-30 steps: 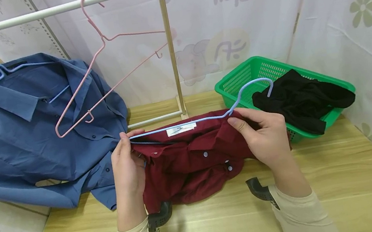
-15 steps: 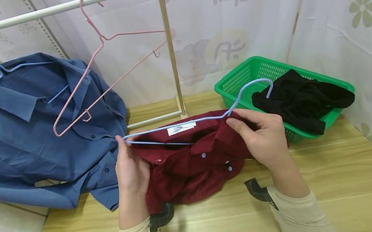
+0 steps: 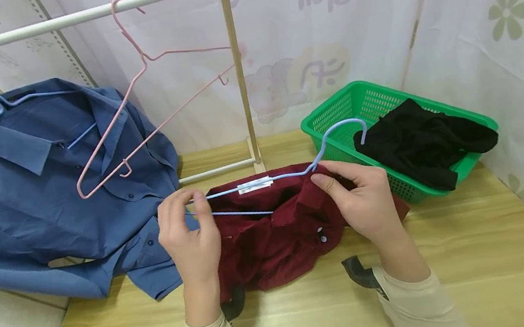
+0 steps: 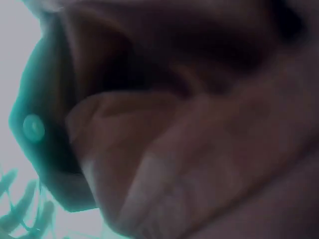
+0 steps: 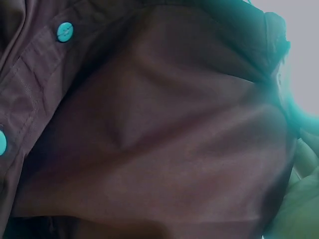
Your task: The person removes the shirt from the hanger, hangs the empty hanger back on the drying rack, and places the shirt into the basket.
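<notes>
A maroon buttoned shirt (image 3: 275,252) hangs from the hands over the table, a light blue hanger (image 3: 289,175) partly inside its collar. My right hand (image 3: 366,199) pinches the hanger's neck together with the collar, and the hook stands free above. At the hanger's other end, my left hand (image 3: 192,241) has its thumb and fingers curled round the blue corner, which lies outside the shirt. The white label (image 3: 255,185) shows behind the hanger's upper arm. Dim shirt cloth (image 4: 119,144) fills much of the left wrist view. In the right wrist view, the shirt front (image 5: 164,134) shows buttons.
A blue shirt (image 3: 44,201) on a blue hanger and a bare pink hanger (image 3: 105,136) hang from the rack's white rail (image 3: 68,20) at left. A green basket (image 3: 323,130) holding a black garment (image 3: 422,145) stands at the back right of the wooden table (image 3: 306,326).
My left hand has moved right and slightly up, its thumb and fingers now bent over the hanger's end. The hanger's hook and my right hand have shifted slightly left.
</notes>
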`<action>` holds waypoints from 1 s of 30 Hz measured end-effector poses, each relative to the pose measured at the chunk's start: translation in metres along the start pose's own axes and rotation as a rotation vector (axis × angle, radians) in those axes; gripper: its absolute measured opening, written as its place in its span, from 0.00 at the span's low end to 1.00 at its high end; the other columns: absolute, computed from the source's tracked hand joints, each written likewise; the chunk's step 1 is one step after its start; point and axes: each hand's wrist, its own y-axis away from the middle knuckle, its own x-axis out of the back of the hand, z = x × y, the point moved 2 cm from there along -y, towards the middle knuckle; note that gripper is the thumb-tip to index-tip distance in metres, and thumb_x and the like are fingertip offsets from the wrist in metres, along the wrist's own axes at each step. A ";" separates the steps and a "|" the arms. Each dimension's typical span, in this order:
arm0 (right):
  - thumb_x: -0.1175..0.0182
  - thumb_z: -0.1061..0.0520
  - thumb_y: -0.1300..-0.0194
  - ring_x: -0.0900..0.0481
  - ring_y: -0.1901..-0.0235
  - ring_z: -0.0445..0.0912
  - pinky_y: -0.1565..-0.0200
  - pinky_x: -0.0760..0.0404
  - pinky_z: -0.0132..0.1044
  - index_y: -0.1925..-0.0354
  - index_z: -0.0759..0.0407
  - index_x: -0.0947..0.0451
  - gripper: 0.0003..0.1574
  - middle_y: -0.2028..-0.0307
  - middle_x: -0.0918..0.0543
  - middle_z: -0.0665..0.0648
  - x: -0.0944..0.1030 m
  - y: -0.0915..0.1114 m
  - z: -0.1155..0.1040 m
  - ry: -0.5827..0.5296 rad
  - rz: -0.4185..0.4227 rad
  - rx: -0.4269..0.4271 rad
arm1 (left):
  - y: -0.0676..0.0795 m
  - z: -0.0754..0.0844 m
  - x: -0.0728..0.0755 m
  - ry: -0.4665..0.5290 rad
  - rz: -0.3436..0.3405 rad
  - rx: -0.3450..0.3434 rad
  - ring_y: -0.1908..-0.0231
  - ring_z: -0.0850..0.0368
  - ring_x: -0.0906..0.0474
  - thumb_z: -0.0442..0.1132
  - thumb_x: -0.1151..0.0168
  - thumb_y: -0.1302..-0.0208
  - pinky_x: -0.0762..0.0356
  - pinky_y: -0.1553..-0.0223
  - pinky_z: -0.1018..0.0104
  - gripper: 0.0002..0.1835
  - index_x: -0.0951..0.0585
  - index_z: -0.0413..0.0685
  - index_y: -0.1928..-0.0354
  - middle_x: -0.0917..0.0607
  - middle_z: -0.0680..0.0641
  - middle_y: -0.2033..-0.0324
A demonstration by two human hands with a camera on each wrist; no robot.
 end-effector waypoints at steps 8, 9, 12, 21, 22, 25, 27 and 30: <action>0.28 0.66 0.47 0.17 0.60 0.30 0.56 0.22 0.21 0.56 0.58 0.12 0.17 0.63 0.10 0.57 -0.005 -0.001 0.000 0.061 -0.042 0.086 | 0.009 0.029 -0.024 -0.142 -0.107 -0.371 0.63 0.48 0.20 0.43 0.35 0.36 0.33 0.39 0.44 0.09 0.15 0.43 0.63 0.14 0.45 0.68; 0.27 0.65 0.47 0.16 0.60 0.31 0.56 0.22 0.21 0.56 0.58 0.12 0.17 0.63 0.10 0.56 -0.006 0.000 0.000 0.066 -0.051 0.097 | 0.011 0.031 -0.027 -0.145 -0.136 -0.383 0.63 0.48 0.20 0.43 0.35 0.36 0.31 0.41 0.46 0.10 0.15 0.44 0.62 0.14 0.46 0.68; 0.27 0.65 0.48 0.15 0.59 0.35 0.56 0.22 0.20 0.57 0.58 0.12 0.17 0.63 0.10 0.56 -0.010 0.001 -0.002 0.083 -0.071 0.128 | 0.016 0.036 -0.034 -0.165 -0.214 -0.421 0.63 0.50 0.19 0.45 0.34 0.36 0.28 0.50 0.51 0.12 0.15 0.44 0.58 0.14 0.47 0.66; 0.27 0.66 0.48 0.14 0.61 0.41 0.55 0.22 0.20 0.58 0.61 0.12 0.16 0.64 0.10 0.58 -0.015 0.004 -0.007 0.058 -0.094 0.173 | 0.022 0.043 -0.037 -0.144 -0.197 -0.409 0.63 0.54 0.17 0.43 0.33 0.37 0.30 0.58 0.54 0.10 0.15 0.44 0.61 0.13 0.48 0.66; 0.27 0.66 0.48 0.14 0.61 0.41 0.55 0.22 0.20 0.58 0.61 0.13 0.16 0.63 0.10 0.58 -0.016 0.004 -0.008 0.054 -0.096 0.173 | 0.022 0.043 -0.037 -0.141 -0.191 -0.408 0.63 0.54 0.17 0.43 0.33 0.37 0.31 0.58 0.54 0.10 0.15 0.44 0.61 0.13 0.48 0.67; 0.27 0.66 0.48 0.14 0.60 0.39 0.55 0.22 0.21 0.58 0.62 0.13 0.16 0.63 0.10 0.58 -0.016 0.004 -0.008 0.042 -0.101 0.170 | 0.021 0.043 -0.036 -0.137 -0.171 -0.418 0.65 0.53 0.18 0.43 0.33 0.37 0.32 0.59 0.53 0.10 0.15 0.44 0.63 0.13 0.48 0.69; 0.27 0.66 0.49 0.14 0.60 0.38 0.54 0.22 0.21 0.58 0.61 0.12 0.16 0.63 0.10 0.58 -0.016 0.005 -0.007 0.038 -0.107 0.165 | 0.021 0.043 -0.035 -0.135 -0.158 -0.424 0.66 0.53 0.18 0.43 0.33 0.37 0.32 0.59 0.53 0.09 0.15 0.44 0.63 0.14 0.48 0.70; 0.27 0.67 0.49 0.14 0.59 0.37 0.54 0.21 0.22 0.58 0.60 0.12 0.16 0.63 0.10 0.57 -0.017 0.005 -0.006 0.030 -0.116 0.162 | 0.021 0.043 -0.034 -0.132 -0.133 -0.436 0.68 0.53 0.19 0.43 0.32 0.38 0.33 0.60 0.53 0.09 0.15 0.43 0.64 0.14 0.48 0.71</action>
